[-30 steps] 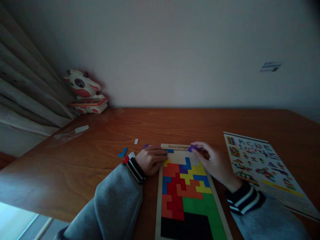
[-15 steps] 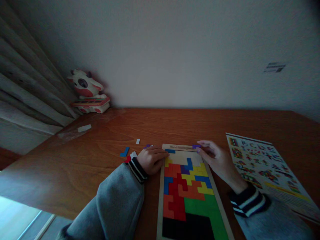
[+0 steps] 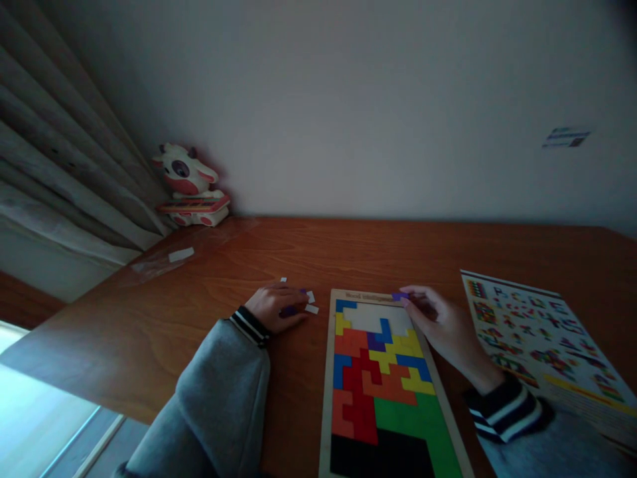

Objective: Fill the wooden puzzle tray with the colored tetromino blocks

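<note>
A wooden block-puzzle board (image 3: pixel 326 398), with coloured pieces filling its lower part, lies in front of me. My right hand (image 3: pixel 435 318) pinches a purple puzzle piece (image 3: pixel 399 296) between thumb and fingers at the board's top right rim. Left of the board, my left hand (image 3: pixel 277 307) rests over loose pieces with its fingers stretched out. Part of a purple piece (image 3: pixel 287 311) shows between those fingers, and small white pieces (image 3: pixel 311 309) lie by the fingertips. Bare tray floor (image 3: pixel 365 317) shows near the board's top, beside a blue piece (image 3: pixel 385 330).
A printed sheet of figures (image 3: pixel 542 338) lies right of the board. At the back left of the wooden table (image 3: pixel 318 249) sits a cow toy with a keyboard (image 3: pixel 194 189). A white strip (image 3: pixel 181 254) lies on clear film near the curtain (image 3: pixel 64 166).
My left hand has moved left off the board's edge onto the loose pieces, covering the blue and red ones. My right hand still holds the purple piece at the rim. The view has shifted slightly.
</note>
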{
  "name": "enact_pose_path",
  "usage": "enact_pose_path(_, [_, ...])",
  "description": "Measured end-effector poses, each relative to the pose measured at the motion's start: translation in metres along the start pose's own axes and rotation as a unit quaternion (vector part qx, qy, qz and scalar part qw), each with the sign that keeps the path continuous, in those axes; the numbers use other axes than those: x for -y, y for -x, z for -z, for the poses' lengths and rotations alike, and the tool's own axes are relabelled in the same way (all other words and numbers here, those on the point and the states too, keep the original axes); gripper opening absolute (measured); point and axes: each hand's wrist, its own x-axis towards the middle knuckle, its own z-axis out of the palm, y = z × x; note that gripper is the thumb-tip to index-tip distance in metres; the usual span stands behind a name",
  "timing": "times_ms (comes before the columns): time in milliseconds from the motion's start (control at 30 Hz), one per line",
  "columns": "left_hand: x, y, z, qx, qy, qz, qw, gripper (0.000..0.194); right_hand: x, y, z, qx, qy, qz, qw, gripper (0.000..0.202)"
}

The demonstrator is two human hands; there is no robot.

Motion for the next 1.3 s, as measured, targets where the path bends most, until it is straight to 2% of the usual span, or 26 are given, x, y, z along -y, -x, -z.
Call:
enact_pose_path(100, [-0.001,0.001,0.002,0.003,-0.003,0.023,1.000,0.043,0.001,0.000,0.000,-0.003,0.007,0.002,1.000,0.034])
enact_pose_path(233, [0.002,0.008,0.013,0.030,0.003,0.050,0.998,0.064,0.003,0.000,0.001,-0.001,0.007,0.003,1.000,0.033])
enact_pose_path(333, [0.008,0.023,0.020,0.042,-0.008,0.068,0.997,0.085,0.001,0.000,0.000,0.003,0.008,0.008,1.000,0.033])
enact_pose_path(467, [0.017,0.051,0.021,0.053,-0.057,0.143,0.987,0.121,-0.004,0.000,-0.001,0.004,0.005,0.014,1.000,0.032])
enact_pose_path(567, [0.023,0.065,0.016,0.090,-0.067,0.193,0.975,0.130,-0.004,0.000,-0.002,0.003,0.009,0.019,1.000,0.031])
enact_pose_path(633, [0.024,0.066,0.011,0.103,-0.063,0.203,0.972,0.125,-0.003,0.000,-0.003,0.008,0.011,0.019,1.000,0.031])
enact_pose_path(733, [0.021,0.058,0.003,0.103,-0.041,0.202,0.973,0.108,-0.002,0.001,-0.005,0.023,0.011,0.009,1.000,0.031])
enact_pose_path(900, [0.013,0.049,-0.003,0.051,0.033,0.171,0.983,0.079,-0.002,0.002,-0.006,0.031,0.017,0.005,0.999,0.034])
enact_pose_path(1000, [0.014,0.059,0.005,0.015,0.057,0.153,0.986,0.078,-0.001,0.002,-0.005,0.022,0.019,0.002,1.000,0.035])
enact_pose_path(1100, [0.019,0.076,0.018,-0.020,0.038,0.146,0.988,0.074,-0.001,0.002,-0.004,0.013,0.026,-0.004,1.000,0.035])
enact_pose_path(1200, [0.021,0.090,0.027,-0.030,0.015,0.148,0.988,0.052,0.001,0.002,-0.003,0.017,0.020,0.003,1.000,0.034])
enact_pose_path(1300, [0.016,0.095,0.028,-0.039,0.006,0.114,0.993,0.030,0.002,0.002,-0.003,0.019,0.020,0.010,1.000,0.033])
